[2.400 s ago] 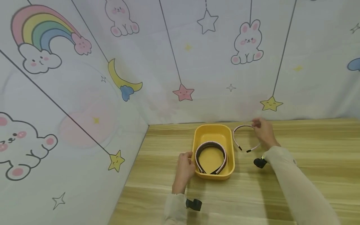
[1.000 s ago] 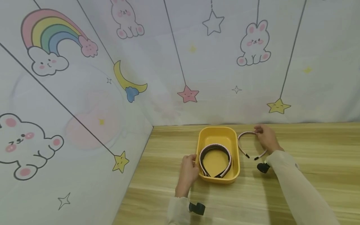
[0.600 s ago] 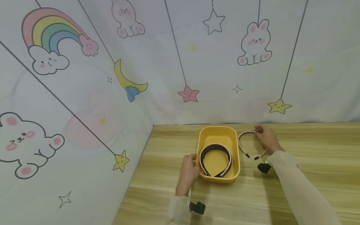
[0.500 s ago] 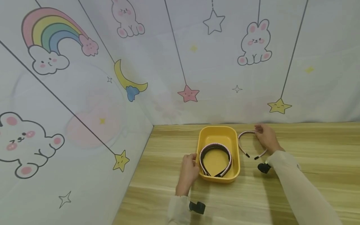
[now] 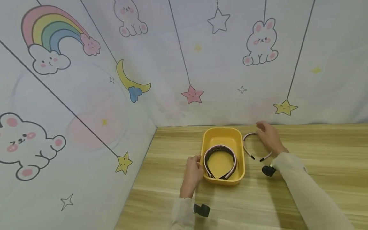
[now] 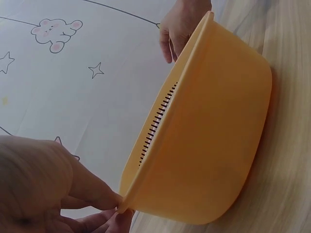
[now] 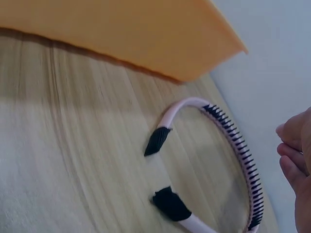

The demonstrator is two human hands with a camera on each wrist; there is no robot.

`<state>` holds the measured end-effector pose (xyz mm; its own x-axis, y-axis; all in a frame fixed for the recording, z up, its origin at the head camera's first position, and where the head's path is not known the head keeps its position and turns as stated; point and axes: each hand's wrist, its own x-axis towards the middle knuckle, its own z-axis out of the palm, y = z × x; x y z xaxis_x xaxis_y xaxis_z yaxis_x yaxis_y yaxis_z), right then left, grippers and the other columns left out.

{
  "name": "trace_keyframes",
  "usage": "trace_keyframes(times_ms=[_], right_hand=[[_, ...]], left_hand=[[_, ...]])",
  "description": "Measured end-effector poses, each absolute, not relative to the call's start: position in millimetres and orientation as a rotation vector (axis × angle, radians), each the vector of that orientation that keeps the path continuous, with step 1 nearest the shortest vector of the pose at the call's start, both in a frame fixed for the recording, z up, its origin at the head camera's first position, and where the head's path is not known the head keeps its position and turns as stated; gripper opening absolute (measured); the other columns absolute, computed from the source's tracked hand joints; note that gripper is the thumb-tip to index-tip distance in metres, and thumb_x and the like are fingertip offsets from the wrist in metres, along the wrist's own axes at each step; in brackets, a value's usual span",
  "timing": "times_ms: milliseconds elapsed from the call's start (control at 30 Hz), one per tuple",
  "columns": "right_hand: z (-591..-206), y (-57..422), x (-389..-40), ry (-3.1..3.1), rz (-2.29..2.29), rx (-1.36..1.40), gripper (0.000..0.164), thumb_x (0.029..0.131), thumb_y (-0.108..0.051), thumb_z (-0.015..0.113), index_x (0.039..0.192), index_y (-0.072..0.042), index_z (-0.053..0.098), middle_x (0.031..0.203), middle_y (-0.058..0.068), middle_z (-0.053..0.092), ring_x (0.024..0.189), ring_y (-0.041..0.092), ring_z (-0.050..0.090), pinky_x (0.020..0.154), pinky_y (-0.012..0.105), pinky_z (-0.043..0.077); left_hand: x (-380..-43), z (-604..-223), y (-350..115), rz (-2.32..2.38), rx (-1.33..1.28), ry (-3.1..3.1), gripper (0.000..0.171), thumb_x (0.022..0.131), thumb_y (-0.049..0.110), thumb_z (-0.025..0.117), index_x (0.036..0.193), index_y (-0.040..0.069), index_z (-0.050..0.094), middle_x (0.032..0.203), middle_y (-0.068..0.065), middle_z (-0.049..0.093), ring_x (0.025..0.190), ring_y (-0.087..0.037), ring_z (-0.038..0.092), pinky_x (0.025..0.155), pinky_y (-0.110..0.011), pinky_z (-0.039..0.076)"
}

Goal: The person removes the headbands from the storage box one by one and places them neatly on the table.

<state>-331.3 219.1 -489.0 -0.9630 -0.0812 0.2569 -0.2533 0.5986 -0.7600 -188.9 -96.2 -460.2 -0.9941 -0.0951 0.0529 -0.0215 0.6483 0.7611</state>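
Observation:
A yellow plastic bin [image 5: 222, 139] stands on the wooden table. My left hand [image 5: 192, 174] pinches its left rim between thumb and fingers, as the left wrist view shows. Inside the bin, pink and black toothed headbands [image 5: 220, 148] lie stacked together. Another pink headband [image 7: 247, 160] with black teeth and black end tips lies flat on the table, right of the bin. Over its far right side is my right hand [image 5: 269, 137], covering part of the band in the head view. In the right wrist view the fingers [image 7: 293, 158] are loosely bent, apart from the band and holding nothing.
A white cloth backdrop [image 5: 224, 70] printed with bunnies and stars rises right behind the table's far edge. Another printed panel [image 5: 86, 105] stands along the left. Bare wood table [image 5: 325, 153] extends to the right.
My right hand had fingers on the headband's far right part; now it has let go and lifted slightly up and away. The headband stays put. My left hand keeps its hold on the bin.

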Motion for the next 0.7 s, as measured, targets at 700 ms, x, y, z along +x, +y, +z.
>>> trace_keyframes(times_ms=[700], right_hand=[[-467.9, 170.4, -314.5, -2.561, 1.373, 0.452, 0.037, 0.094, -0.005, 0.056, 0.128, 0.007, 0.05, 0.127, 0.029, 0.054, 0.117, 0.045, 0.051, 0.097, 0.055, 0.044]], left_hand=[[-189.2, -459.3, -94.9, -1.269, 0.12, -2.788, 0.04, 0.083, -0.011, 0.054, 0.122, -0.005, 0.06, 0.111, -0.017, 0.056, 0.089, -0.02, 0.057, 0.074, -0.03, 0.051]])
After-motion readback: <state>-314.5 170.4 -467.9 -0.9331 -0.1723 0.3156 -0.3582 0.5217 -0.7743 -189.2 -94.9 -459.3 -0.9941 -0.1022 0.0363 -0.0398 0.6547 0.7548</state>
